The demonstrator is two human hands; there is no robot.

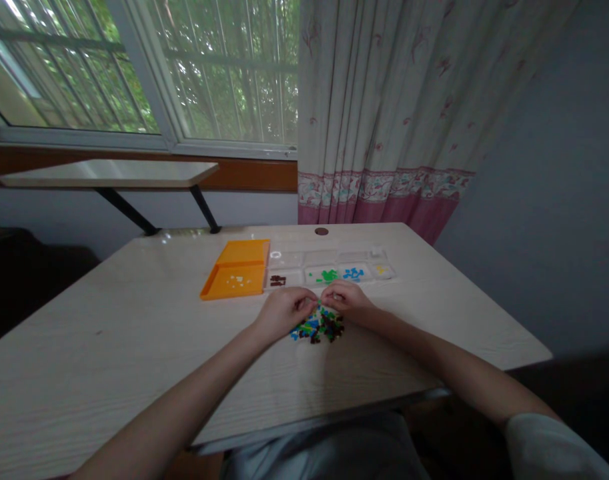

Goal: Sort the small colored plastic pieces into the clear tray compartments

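My left hand and my right hand meet almost fingertip to fingertip above a pile of small plastic pieces in blue, green, dark brown and some yellow. Both hands are closed in a pinch. What they hold, if anything, is too small to make out; a speck of green shows near the fingertips. Just beyond the hands lies a clear compartment tray. Its near compartments hold brown pieces, green pieces, blue pieces and a few yellow pieces.
Left of the clear tray sits an orange tray with two sections, white pieces in the near one. A raised shelf on black brackets stands at the table's back left. A round brown cap is set near the far edge, before the curtain.
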